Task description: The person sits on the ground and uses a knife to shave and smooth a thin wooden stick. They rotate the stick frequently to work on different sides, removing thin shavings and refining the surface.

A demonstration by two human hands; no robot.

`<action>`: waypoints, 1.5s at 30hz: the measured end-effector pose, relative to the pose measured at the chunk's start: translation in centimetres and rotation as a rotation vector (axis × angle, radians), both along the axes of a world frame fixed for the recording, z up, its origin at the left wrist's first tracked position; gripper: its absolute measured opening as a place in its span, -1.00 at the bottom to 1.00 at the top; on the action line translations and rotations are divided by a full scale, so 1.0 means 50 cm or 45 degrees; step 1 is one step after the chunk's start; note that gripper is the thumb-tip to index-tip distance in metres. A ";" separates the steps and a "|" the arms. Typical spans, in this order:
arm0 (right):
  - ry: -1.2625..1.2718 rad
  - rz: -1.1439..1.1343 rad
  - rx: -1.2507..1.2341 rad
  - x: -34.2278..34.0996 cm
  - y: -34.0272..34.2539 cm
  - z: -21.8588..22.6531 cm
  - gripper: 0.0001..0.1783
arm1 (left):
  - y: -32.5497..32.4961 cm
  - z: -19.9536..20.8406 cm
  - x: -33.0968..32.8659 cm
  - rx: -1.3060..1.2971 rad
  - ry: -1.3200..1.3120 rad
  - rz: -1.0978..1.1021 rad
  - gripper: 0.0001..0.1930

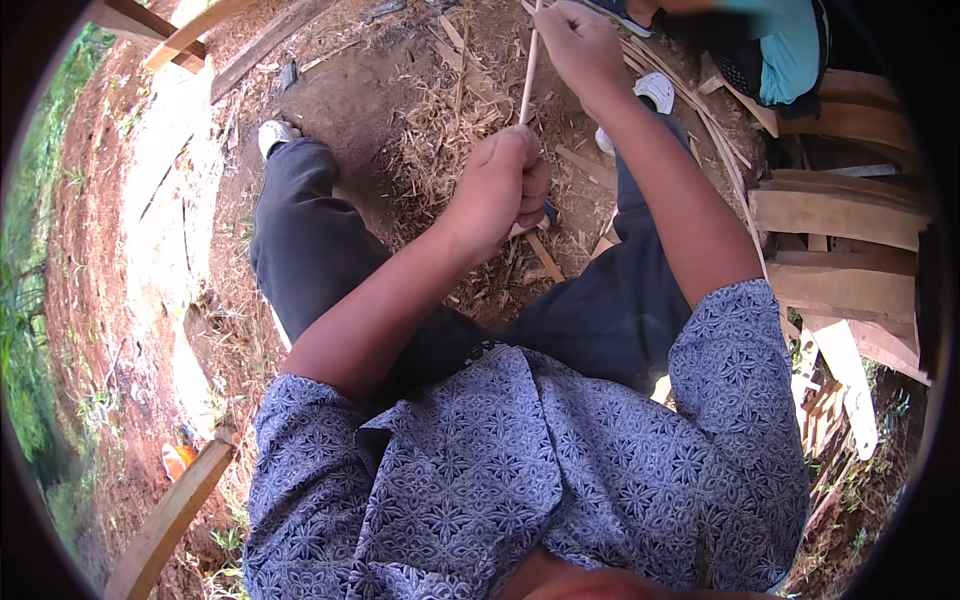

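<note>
Pale thin stick (530,80), far centre, gripped by the closed left hand (498,188) near and closed right hand (580,50) beyond!
Shavings (440,150) litter the middle, curved planks (840,215) and a person in teal (788,60) crowd the right, and bare earth (355,100) opens left, up to the white shoe (276,136).

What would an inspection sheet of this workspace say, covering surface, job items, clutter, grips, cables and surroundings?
Surface: bare brown earth, partly covered by debris.
Job items: one thin pale stick, held up between both hands; its upper end is out of frame or hidden.
Clutter: wood shavings and loose strips scattered around the feet.
Grips: left grip closed around the stick; right grip appears closed on it higher up, fingertips partly hidden.
Cables: nothing seen.
Surroundings: curved wooden pieces at right, another person in turquoise upper right, greenery far left.
</note>
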State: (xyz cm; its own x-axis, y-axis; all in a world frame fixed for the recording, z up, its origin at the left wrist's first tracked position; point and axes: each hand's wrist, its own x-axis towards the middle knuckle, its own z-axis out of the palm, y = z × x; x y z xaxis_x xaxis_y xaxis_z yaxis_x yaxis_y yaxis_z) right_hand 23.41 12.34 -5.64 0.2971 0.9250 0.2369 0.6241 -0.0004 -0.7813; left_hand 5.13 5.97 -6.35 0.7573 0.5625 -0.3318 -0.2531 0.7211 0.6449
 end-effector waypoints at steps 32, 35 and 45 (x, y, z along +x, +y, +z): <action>-0.069 0.172 0.098 -0.046 -0.023 -0.022 -0.70 | 0.020 0.006 -0.003 0.096 0.092 0.086 -0.75; 0.043 -0.068 -0.033 -0.015 -0.007 -0.025 -0.69 | -0.007 0.008 0.005 0.189 0.168 -0.006 -0.74; 0.039 -0.085 0.002 -0.021 -0.025 -0.006 -0.69 | 0.016 0.012 -0.003 0.197 0.108 0.033 -0.71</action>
State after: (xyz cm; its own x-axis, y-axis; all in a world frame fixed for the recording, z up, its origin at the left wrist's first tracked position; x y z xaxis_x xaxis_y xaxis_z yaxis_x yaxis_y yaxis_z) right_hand 22.37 11.07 -5.96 0.3652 0.9025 0.2284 0.5986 -0.0397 -0.8001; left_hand 5.00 6.78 -5.72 0.7146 0.6310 -0.3019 -0.2104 0.6054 0.7676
